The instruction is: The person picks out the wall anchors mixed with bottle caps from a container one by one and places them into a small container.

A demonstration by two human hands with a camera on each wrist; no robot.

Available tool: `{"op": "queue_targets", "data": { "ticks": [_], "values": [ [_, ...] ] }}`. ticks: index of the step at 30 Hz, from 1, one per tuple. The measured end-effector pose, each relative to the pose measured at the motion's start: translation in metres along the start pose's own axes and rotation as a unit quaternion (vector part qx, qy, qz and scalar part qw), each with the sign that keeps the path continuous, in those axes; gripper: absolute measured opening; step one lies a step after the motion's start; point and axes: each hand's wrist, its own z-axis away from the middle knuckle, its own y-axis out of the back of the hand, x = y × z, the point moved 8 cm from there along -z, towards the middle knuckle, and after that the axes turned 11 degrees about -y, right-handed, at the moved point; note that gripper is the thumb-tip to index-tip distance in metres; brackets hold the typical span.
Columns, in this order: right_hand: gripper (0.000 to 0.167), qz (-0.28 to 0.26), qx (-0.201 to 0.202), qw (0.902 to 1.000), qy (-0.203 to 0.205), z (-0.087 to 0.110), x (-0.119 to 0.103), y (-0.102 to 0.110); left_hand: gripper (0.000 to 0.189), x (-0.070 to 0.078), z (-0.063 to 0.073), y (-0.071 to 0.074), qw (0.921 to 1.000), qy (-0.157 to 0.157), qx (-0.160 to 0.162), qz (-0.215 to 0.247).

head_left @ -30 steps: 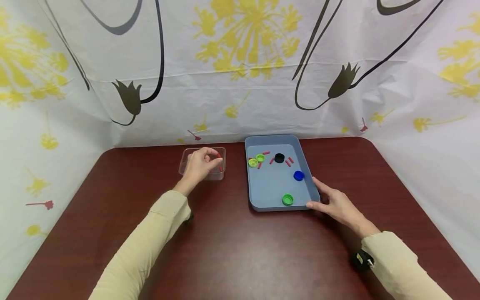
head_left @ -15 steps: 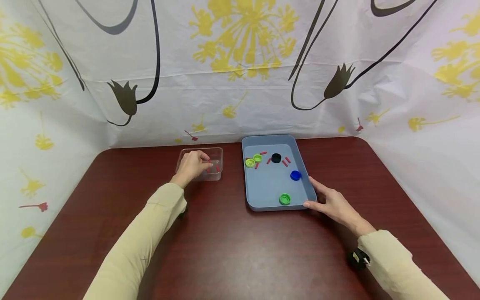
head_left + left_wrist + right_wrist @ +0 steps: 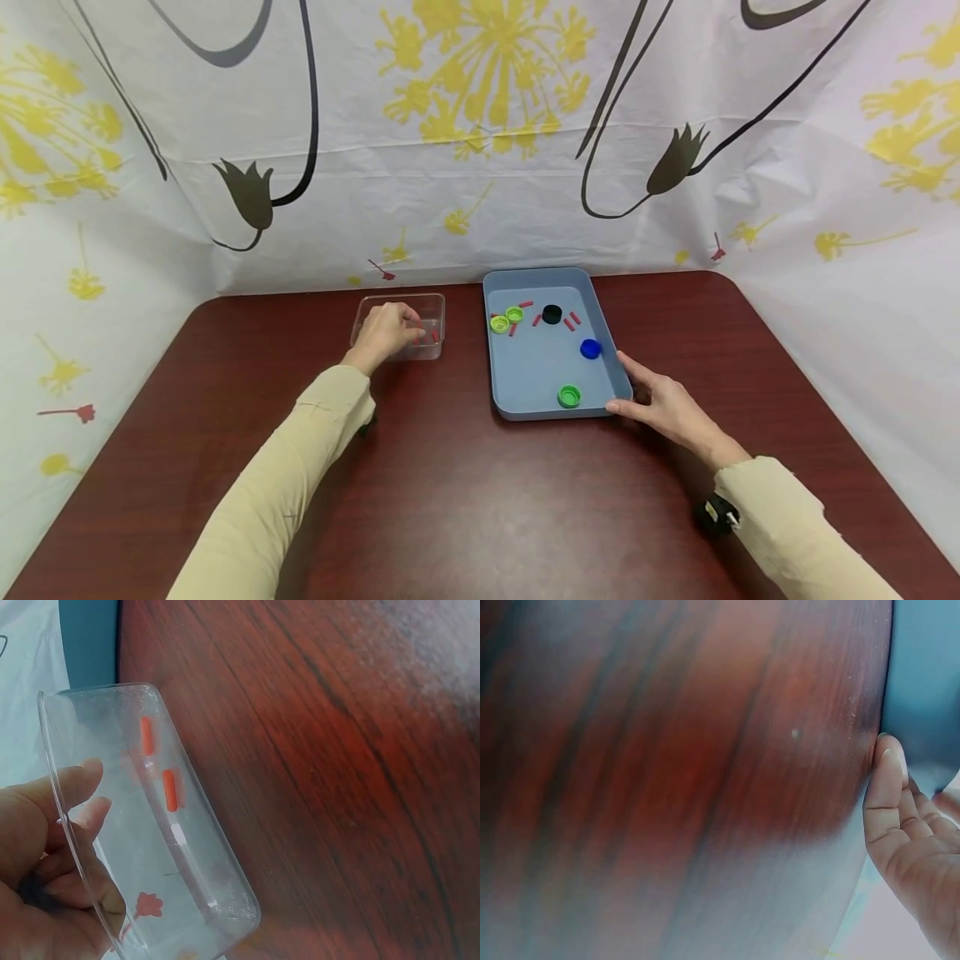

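Observation:
My left hand (image 3: 384, 335) reaches into the clear plastic box (image 3: 202, 862) at the back left. In the left wrist view its thumb and index finger stand apart over the box, with nothing visible between them. Two short red sticks (image 3: 171, 790) lie at the bottom of the box. At the front right corner of the blue-grey tray (image 3: 536, 367), my right hand (image 3: 671, 410) holds the rim, fingers along the right wall and thumb at the front wall. Inside the tray are several red sticks (image 3: 568, 325) and bottle caps: blue (image 3: 590, 349), green (image 3: 569, 396), black (image 3: 552, 314) and two yellow-green (image 3: 499, 324).
Box and tray stand on a dark red wooden table (image 3: 450, 500), with a gap between them. A white sheet (image 3: 450, 200) with flower prints hangs right behind the table and along both sides.
My left hand held a red stick over the box a second ago; it moved left and lower into the box, and its fingers parted. The right hand stays at the tray's corner.

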Motion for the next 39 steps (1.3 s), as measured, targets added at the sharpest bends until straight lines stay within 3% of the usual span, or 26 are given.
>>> {"op": "queue_targets", "data": {
  "ticks": [6,11,17,21,27,32,39],
  "values": [
    [0.085,0.005,0.004,1.0000,-0.005,0.000,0.003,0.003,0.027,0.010,-0.005,0.000,0.9996,-0.020,0.011,0.013],
    [0.085,0.007,0.008,0.9999,-0.007,0.000,0.005,0.006,0.027,0.041,-0.015,-0.004,0.9955,-0.079,0.024,0.047],
    [0.084,0.000,0.012,0.9999,0.000,0.000,0.005,0.006,0.026,0.089,-0.030,-0.027,0.9849,-0.155,-0.029,0.072],
    [0.085,0.001,0.013,0.9999,0.002,-0.001,0.004,0.003,0.026,0.108,-0.039,-0.045,0.9806,-0.175,-0.068,0.055],
    [0.086,-0.004,0.008,0.9999,0.007,-0.003,0.001,-0.001,0.023,0.113,-0.048,-0.062,0.9814,-0.164,-0.098,0.020],
    [0.086,-0.010,0.004,0.9999,0.005,-0.003,0.001,-0.002,0.021,0.114,-0.051,-0.067,0.9813,-0.162,-0.105,-0.005],
    [0.085,-0.010,0.006,0.9999,0.006,-0.002,0.002,-0.002,0.022,0.122,-0.055,-0.072,0.9731,-0.186,-0.122,-0.061]
  ]
}}
